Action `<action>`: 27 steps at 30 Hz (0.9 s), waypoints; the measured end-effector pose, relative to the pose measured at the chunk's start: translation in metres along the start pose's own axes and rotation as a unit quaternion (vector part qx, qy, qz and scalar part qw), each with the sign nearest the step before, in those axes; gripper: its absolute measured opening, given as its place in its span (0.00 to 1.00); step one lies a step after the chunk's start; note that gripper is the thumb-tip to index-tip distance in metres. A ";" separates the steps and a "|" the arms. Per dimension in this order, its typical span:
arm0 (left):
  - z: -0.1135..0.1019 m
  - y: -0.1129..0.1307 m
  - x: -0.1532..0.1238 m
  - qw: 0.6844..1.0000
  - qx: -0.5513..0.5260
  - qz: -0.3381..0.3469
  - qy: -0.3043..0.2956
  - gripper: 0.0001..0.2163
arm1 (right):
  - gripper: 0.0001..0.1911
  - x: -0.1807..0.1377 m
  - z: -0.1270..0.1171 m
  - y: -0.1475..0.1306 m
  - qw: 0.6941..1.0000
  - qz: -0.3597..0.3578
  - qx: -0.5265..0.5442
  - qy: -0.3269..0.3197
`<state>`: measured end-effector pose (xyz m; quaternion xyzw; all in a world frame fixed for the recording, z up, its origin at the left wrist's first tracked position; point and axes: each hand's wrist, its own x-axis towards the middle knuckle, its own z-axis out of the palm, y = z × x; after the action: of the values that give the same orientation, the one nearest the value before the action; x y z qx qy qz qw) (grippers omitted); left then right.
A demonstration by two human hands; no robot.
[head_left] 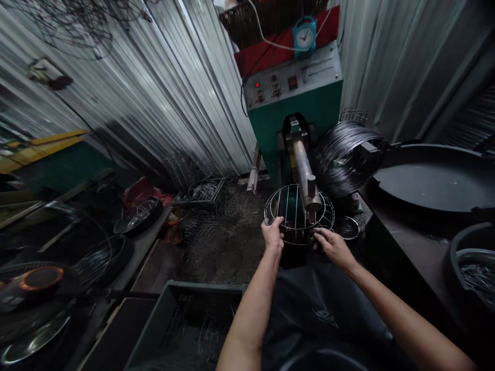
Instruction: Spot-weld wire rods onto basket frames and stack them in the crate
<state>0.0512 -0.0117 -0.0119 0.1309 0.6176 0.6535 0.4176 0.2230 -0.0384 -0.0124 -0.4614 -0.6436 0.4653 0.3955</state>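
A round wire basket [288, 206] sits over the metal arm [305, 172] that sticks out of a green machine [299, 105]. My left hand [273, 234] grips the basket's near left rim with curled fingers. My right hand [333, 246] holds the near right rim, fingers closed on the wire. Both forearms reach forward from the bottom of the view.
A coil of steel wire [340, 154] hangs right of the machine beside a large dark round tray [433, 178]. A grey bin [185, 324] with wire pieces lies below my left arm. Wire frames litter the floor [216, 232]. Corrugated metal walls [154, 87] surround the spot.
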 end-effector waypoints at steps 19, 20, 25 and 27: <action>0.010 -0.001 -0.002 0.999 0.016 -0.033 -0.012 0.19 | 0.16 0.010 -0.006 -0.001 1.000 -0.001 -0.007 -0.009; 0.008 0.001 -0.003 0.999 0.014 -0.042 -0.021 0.20 | 0.17 0.006 -0.007 -0.002 1.000 -0.002 -0.008 -0.004; -0.037 0.002 0.007 0.987 -0.023 -0.143 -0.067 0.23 | 0.20 -0.052 -0.041 0.019 0.993 -0.027 -0.085 0.080; -0.070 -0.013 0.014 0.977 -0.052 -0.173 -0.109 0.22 | 0.17 -0.088 -0.072 0.042 0.987 0.025 -0.124 0.095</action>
<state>0.0000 -0.0524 -0.0429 0.0705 0.5465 0.5846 0.5955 0.3229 -0.1005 -0.0418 -0.5645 -0.6441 0.3458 0.3833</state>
